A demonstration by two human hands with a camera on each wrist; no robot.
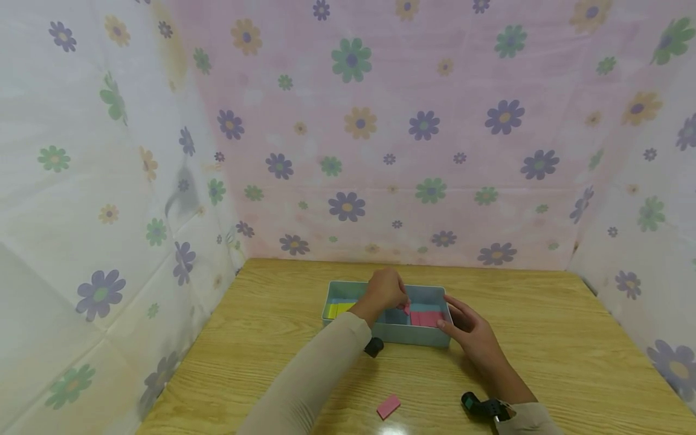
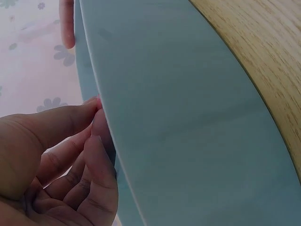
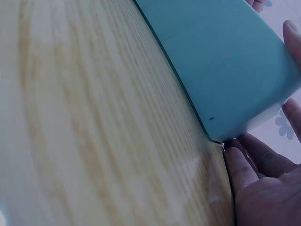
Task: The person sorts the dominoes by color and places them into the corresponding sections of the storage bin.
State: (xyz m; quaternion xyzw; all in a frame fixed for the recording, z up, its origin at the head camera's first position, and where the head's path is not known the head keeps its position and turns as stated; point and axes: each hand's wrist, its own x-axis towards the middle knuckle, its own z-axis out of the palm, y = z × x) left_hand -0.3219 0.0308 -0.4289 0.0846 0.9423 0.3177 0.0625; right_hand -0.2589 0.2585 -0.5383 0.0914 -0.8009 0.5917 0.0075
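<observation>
A light blue divided box [image 1: 415,334] stands on the table. My left hand [image 1: 387,289] reaches down into it and pinches a small pink piece [image 1: 406,309] between thumb and fingers; in the left wrist view the box wall [image 2: 188,113] hides most of that piece. My right hand [image 1: 478,339] grips the box's right end, its thumb at the front corner and the other fingers round the end wall. A row of flat pink pieces [image 1: 426,318] lies in the right compartment. Yellow pieces [image 1: 338,309] lie at the left end, partly covered by my left forearm.
One loose pink rectangular piece [image 1: 388,407] lies on the wooden table [image 1: 272,326] near the front. Flowered cloth [image 1: 304,205] hangs behind the table and at both sides. Black wrist cameras sit below each hand.
</observation>
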